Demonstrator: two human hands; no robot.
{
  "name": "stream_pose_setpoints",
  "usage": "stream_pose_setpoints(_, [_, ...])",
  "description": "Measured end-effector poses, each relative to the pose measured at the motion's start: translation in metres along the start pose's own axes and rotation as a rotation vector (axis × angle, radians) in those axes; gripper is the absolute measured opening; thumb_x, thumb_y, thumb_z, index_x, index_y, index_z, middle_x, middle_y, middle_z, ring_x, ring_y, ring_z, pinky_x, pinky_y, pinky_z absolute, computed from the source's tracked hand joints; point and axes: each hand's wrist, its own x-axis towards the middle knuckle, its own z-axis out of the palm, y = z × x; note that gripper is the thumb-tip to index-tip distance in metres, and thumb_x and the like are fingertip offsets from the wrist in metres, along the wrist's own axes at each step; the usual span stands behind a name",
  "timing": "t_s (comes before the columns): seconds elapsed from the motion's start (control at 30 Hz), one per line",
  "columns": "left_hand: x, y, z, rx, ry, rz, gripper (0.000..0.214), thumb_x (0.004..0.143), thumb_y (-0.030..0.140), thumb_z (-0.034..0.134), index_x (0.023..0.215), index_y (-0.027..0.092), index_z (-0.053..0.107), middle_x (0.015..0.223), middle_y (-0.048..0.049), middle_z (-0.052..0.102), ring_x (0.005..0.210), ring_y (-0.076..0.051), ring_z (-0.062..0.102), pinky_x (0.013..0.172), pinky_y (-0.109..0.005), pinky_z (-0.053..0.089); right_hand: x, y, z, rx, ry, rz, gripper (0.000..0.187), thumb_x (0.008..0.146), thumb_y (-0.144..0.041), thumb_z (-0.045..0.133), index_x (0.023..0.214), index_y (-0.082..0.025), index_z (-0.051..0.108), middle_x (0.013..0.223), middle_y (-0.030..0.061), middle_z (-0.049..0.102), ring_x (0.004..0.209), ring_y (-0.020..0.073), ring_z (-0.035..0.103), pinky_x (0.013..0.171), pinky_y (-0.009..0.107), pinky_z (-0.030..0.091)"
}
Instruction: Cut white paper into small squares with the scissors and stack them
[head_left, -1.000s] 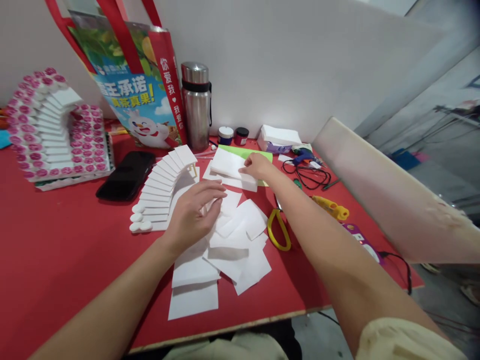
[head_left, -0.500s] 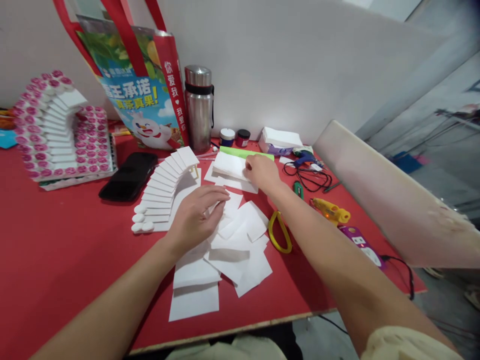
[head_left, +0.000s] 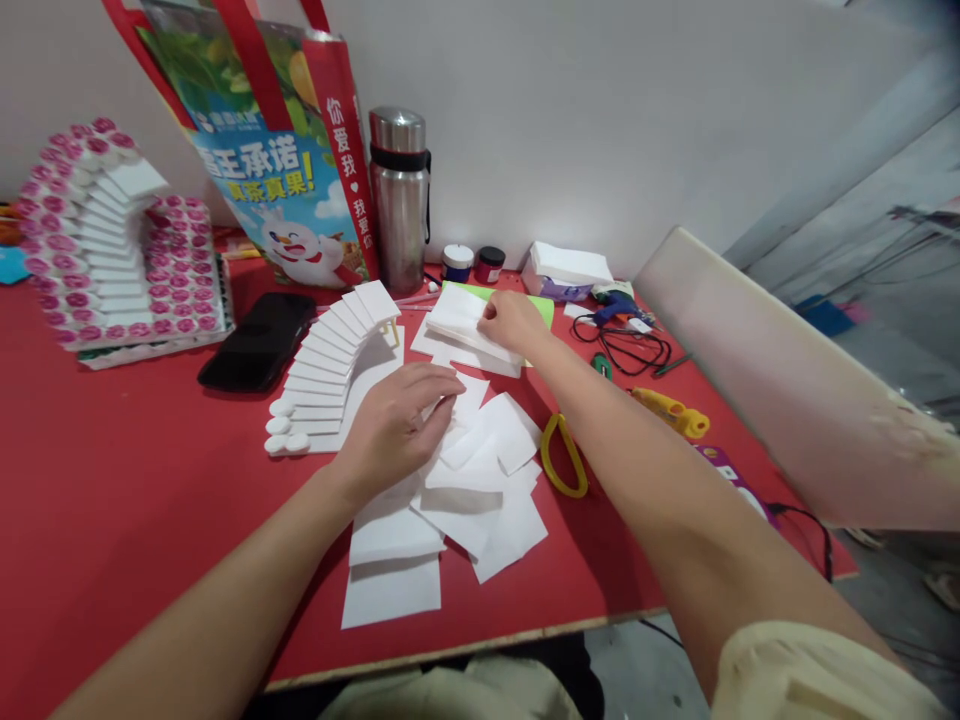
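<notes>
My right hand [head_left: 514,322] has its fingers closed at the right end of a stack of white paper sheets [head_left: 459,318], pinching the top paper. Bent over loose white sheets [head_left: 461,490], my left hand [head_left: 405,420] has thumb and fingertips brought together; anything between them is too small to make out. Just left of it, a curved white staircase model [head_left: 322,370] stands on a white base, with several round white pads [head_left: 277,425] at its lower end. Yellow-handled scissors [head_left: 564,457] lie right of the sheets, partly hidden.
A staircase model with pink rosettes [head_left: 187,270], black phone [head_left: 259,343], printed bag [head_left: 300,200] and steel flask [head_left: 398,210] stand or lie left and behind. Paint jars [head_left: 457,263], a tissue pack [head_left: 568,270], yellow glue gun [head_left: 671,412], cables and a power strip [head_left: 731,475] are rightward.
My right hand has shifted slightly left over the paper stack, and the top sheet's right end appears raised. My left hand stays nearly in place. The camera view has shifted slightly.
</notes>
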Motion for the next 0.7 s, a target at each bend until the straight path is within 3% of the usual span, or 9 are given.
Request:
stream_pose_setpoints(0.3, [0.0, 0.001, 0.0, 0.026, -0.003, 0.049, 0.024, 0.091, 0.013, 0.058, 0.106, 0.023, 0.075, 0.109, -0.0096, 0.078, 0.106, -0.026, 0.071, 0.094, -0.042, 0.055, -0.01, -0.004, -0.003, -0.086, 0.102, -0.119, 0.022, 0.09, -0.014, 0.053, 0.104, -0.009, 0.07, 0.116, 0.0214, 0.068, 0.105, 0.0322, 0.064, 0.089, 0.039, 0.047])
stream_pose_setpoints(0.4, [0.0, 0.003, 0.0, 0.006, 0.013, 0.031, 0.025, 0.09, 0.013, 0.06, 0.106, 0.023, 0.076, 0.11, -0.0092, 0.077, 0.108, -0.026, 0.071, 0.095, -0.042, 0.055, -0.015, -0.005, -0.018, -0.133, 0.243, -0.238, 0.025, 0.092, -0.012, 0.048, 0.11, -0.008, 0.066, 0.125, 0.022, 0.063, 0.118, 0.0345, 0.057, 0.102, 0.044, 0.043])
stream_pose_setpoints(0.5, [0.0, 0.006, 0.0, -0.045, 0.042, -0.019, 0.022, 0.091, 0.016, 0.061, 0.105, 0.024, 0.076, 0.109, -0.008, 0.078, 0.108, -0.026, 0.071, 0.097, -0.043, 0.055, -0.028, -0.008, -0.044, -0.1, 0.363, -0.278, 0.024, 0.095, -0.013, 0.047, 0.111, -0.013, 0.065, 0.141, 0.018, 0.054, 0.134, 0.0342, 0.046, 0.11, 0.049, 0.038])
stream_pose_setpoints(0.57, [0.001, 0.008, -0.001, -0.086, 0.074, -0.09, 0.021, 0.093, 0.019, 0.061, 0.107, 0.025, 0.076, 0.111, -0.0067, 0.077, 0.11, -0.026, 0.07, 0.101, -0.044, 0.053, -0.044, -0.011, -0.064, 0.006, 0.433, -0.272, 0.02, 0.096, -0.013, 0.048, 0.107, -0.017, 0.064, 0.147, 0.0157, 0.05, 0.14, 0.0328, 0.043, 0.11, 0.051, 0.039])
stream_pose_setpoints(0.7, [0.006, 0.004, -0.003, -0.289, 0.231, -0.277, 0.035, 0.092, 0.032, 0.07, 0.126, 0.025, 0.066, 0.135, -0.0086, 0.066, 0.127, -0.027, 0.061, 0.113, -0.046, 0.046, -0.084, -0.015, -0.086, 0.559, 0.534, -0.287, 0.008, 0.088, -0.017, 0.06, 0.083, -0.023, 0.058, 0.131, 0.0103, 0.064, 0.124, 0.0241, 0.059, 0.102, 0.04, 0.048])
